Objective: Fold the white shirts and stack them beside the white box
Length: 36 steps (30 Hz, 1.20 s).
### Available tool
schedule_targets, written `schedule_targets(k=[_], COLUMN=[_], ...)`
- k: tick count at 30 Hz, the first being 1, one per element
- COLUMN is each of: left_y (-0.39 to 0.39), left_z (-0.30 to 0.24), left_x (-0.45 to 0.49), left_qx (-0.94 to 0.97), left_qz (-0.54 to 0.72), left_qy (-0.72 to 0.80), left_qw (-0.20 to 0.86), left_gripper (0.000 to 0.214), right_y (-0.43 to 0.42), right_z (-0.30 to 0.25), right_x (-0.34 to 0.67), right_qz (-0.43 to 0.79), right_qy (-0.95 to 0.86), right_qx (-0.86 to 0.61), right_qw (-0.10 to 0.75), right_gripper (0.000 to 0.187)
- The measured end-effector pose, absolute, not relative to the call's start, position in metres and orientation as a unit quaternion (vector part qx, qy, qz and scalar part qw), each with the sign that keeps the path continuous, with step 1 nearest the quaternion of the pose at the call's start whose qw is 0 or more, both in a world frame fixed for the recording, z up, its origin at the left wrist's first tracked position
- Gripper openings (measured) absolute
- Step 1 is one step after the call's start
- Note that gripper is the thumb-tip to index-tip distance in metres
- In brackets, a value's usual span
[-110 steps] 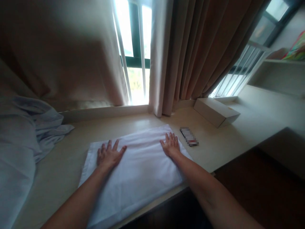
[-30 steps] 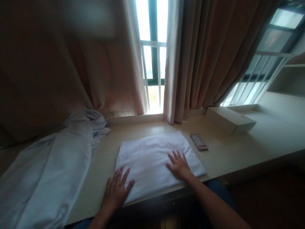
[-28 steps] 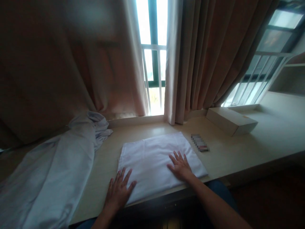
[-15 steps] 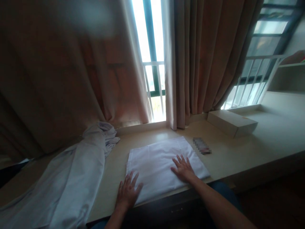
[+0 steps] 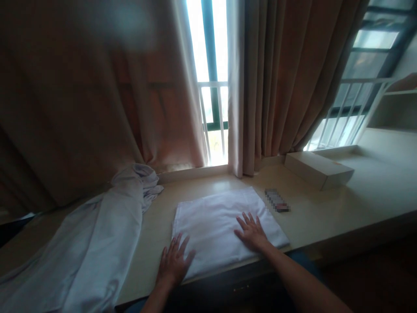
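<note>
A folded white cloth [image 5: 218, 221] lies flat on the pale desk [image 5: 325, 208] near its front edge. My left hand [image 5: 174, 263] rests open, fingers spread, on the cloth's near left corner and the desk beside it. My right hand [image 5: 251, 231] lies open and flat on the cloth's right part, fingers pointing away from me. Neither hand holds anything.
A crumpled pale blue sheet [image 5: 94, 243] is heaped on the desk to the left. A small blurred object [image 5: 276, 201] lies right of the cloth, and a long beige box [image 5: 317, 169] stands behind it. Curtains [image 5: 276, 74] hang before the barred window [image 5: 211, 78].
Both hands have slid from the cloth's far part back to its near edge, staying flat. The view has pulled back and lifted, showing more curtain and the blue sheet.
</note>
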<state>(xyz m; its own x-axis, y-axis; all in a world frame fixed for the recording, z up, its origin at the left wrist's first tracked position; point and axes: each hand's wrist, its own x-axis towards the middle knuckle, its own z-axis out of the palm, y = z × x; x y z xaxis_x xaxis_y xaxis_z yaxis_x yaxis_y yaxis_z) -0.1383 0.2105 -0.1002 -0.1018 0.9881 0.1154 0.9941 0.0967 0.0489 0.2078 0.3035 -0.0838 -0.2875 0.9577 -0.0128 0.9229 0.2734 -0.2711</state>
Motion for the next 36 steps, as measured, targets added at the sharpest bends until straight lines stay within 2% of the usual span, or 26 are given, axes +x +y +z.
schedule_targets(k=[24, 36], left_y=[0.225, 0.223], left_z=[-0.100, -0.091], left_x=[-0.138, -0.134], left_qx=[-0.674, -0.667], left_qz=[-0.072, -0.077], left_qy=[-0.734, -0.741], left_qw=[0.047, 0.024], left_gripper=[0.062, 0.061], right_y=[0.317, 0.315], right_z=[-0.082, -0.075], right_x=[0.203, 0.200], right_qz=[0.100, 0.109], right_qy=[-0.794, -0.787], right_qx=[-0.594, -0.605], right_qw=[0.078, 0.044], right_gripper=[0.072, 0.069])
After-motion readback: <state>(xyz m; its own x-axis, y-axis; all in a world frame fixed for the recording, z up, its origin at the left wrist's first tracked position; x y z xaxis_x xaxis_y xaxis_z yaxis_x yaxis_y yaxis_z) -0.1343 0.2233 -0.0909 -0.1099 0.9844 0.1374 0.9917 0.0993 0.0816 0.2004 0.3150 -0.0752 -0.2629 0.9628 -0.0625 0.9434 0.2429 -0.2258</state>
